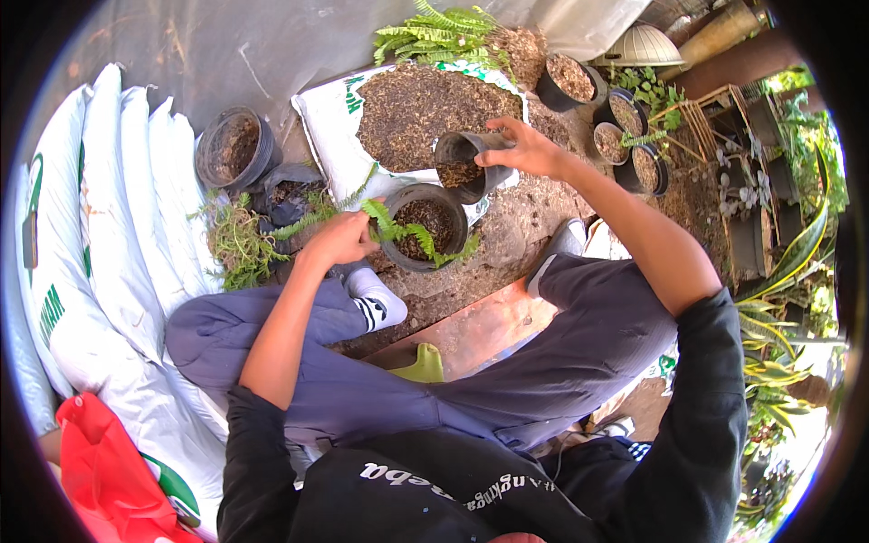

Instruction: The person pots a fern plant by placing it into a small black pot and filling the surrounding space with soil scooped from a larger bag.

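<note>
My right hand point(519, 149) grips a small black plastic plant pot point(483, 178), tipped on its side with its mouth toward the left. Dark potting mix point(459, 174) lies inside it near the lip. Just below stands a larger black pot point(456, 252), partly filled with potting mix point(426, 220). At that pot's left rim, my left hand point(343, 237) holds a green fern point(419, 236), whose fronds reach over the pot and also out to the left. The fern's base is hidden by my fingers.
An opened white sack point(319, 129) of potting mix point(434, 112) lies behind the pots. Nested black pots point(234, 149) and a clump of plants point(241, 237) are at left, beside stacked white sacks point(115, 224). Filled pots point(645, 170) stand at right. A red cloth point(112, 468) is lower left.
</note>
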A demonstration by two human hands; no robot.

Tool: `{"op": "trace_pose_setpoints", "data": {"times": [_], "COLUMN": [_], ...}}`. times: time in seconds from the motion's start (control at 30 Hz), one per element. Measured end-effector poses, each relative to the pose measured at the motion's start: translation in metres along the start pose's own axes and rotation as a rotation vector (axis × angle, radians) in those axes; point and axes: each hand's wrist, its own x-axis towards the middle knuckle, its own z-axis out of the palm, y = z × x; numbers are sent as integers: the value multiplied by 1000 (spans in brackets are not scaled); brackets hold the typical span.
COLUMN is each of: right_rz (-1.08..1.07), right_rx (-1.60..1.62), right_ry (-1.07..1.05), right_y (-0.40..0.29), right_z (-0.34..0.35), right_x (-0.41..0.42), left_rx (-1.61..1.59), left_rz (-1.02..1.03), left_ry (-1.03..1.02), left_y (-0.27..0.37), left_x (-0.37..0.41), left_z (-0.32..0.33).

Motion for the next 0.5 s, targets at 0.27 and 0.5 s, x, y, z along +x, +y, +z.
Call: {"op": "trace_pose_setpoints", "data": {"times": [0.27,0.5], "right_rz": [45,9], "right_rx": [35,33], "right_ry": [16,-20], "right_y": [-4,12], "right_z": [-2,0], "right_x": [-16,-11], "left_rx": [276,409], "left_rz": [142,163], "left_ry": [282,252], "left_y": [-2,43], "left_x": [9,4], "left_z": [59,39]}}
